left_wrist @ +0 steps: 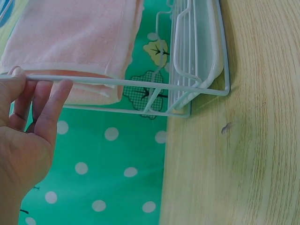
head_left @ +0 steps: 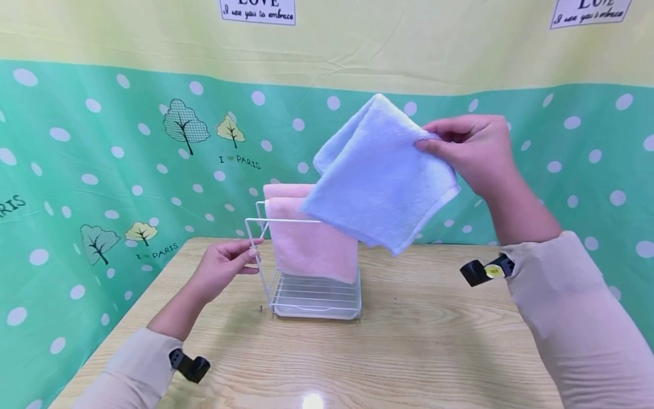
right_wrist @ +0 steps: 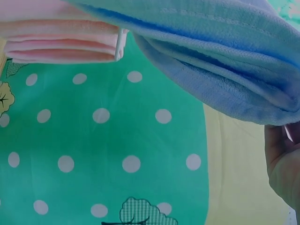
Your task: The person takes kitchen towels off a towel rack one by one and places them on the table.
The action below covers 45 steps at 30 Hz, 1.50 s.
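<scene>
A folded light-blue towel (head_left: 380, 176) hangs in the air from my right hand (head_left: 477, 150), pinched between thumb and fingers at its upper right edge. Its lower left part overlaps the rack and a pink towel (head_left: 311, 244) in the head view. That pink towel is draped over the top of a white wire rack (head_left: 259, 267). My left hand (head_left: 225, 266) holds the rack's left upright, thumb and fingers around the wire, as the left wrist view also shows. In the right wrist view the blue towel (right_wrist: 225, 70) shows its stacked folds beside the pink one.
The rack's base has a wire grid over a pale tray (head_left: 317, 312) on the wooden table (head_left: 409, 341). A green curtain (head_left: 536, 187) with white dots hangs close behind the table. Small black cameras (head_left: 191, 366) are strapped to both sleeves.
</scene>
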Available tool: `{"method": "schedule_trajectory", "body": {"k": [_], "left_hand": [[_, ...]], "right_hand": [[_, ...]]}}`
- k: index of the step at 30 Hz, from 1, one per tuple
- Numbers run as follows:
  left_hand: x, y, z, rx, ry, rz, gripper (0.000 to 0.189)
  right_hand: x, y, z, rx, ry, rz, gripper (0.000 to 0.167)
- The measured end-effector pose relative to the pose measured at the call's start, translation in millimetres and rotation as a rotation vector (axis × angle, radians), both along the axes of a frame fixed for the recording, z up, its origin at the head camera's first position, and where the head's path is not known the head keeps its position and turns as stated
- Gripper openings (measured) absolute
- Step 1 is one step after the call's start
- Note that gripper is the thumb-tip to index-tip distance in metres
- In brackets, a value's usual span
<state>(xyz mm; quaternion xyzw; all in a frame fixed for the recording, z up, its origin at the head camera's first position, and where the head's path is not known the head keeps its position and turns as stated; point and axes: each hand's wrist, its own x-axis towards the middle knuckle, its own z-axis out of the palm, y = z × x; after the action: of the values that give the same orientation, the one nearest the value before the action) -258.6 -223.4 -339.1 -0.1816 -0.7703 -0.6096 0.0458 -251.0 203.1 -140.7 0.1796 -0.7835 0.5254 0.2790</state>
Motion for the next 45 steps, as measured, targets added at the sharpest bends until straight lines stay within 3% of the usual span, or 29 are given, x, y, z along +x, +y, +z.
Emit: {"method": "schedule_trajectory", "body": {"k": [4, 10, 22, 34, 45], "left_hand": [[-0.3, -0.1, 0.2, -0.001, 0.001, -0.002, 0.036], [0.1, -0.3, 0.2, -0.001, 0.014, -0.008, 0.035], [0.7, 0.7, 1.0, -0.019, -0.008, 0.01, 0.034], [-1.3, -0.5, -0.3, -0.01, -0.008, 0.01, 0.037], [-0.4, 0.5, -0.3, -0.003, 0.005, 0.009, 0.03]], "right_hand": [[0.1, 11.8, 0.2, -0.038, 0.012, -0.003, 0.028], [0.3, 29.6, 0.4, -0.085, -0.043, -0.044, 0.027], [-7.6, 54.6, -15.9, -0.042, -0.195, -0.151, 0.03], [-18.4, 64.9, -42.9, -0.057, -0.273, -0.165, 0.038], [-33.0, 66.2, -77.9, -0.032, -0.306, -0.202, 0.04]]}}
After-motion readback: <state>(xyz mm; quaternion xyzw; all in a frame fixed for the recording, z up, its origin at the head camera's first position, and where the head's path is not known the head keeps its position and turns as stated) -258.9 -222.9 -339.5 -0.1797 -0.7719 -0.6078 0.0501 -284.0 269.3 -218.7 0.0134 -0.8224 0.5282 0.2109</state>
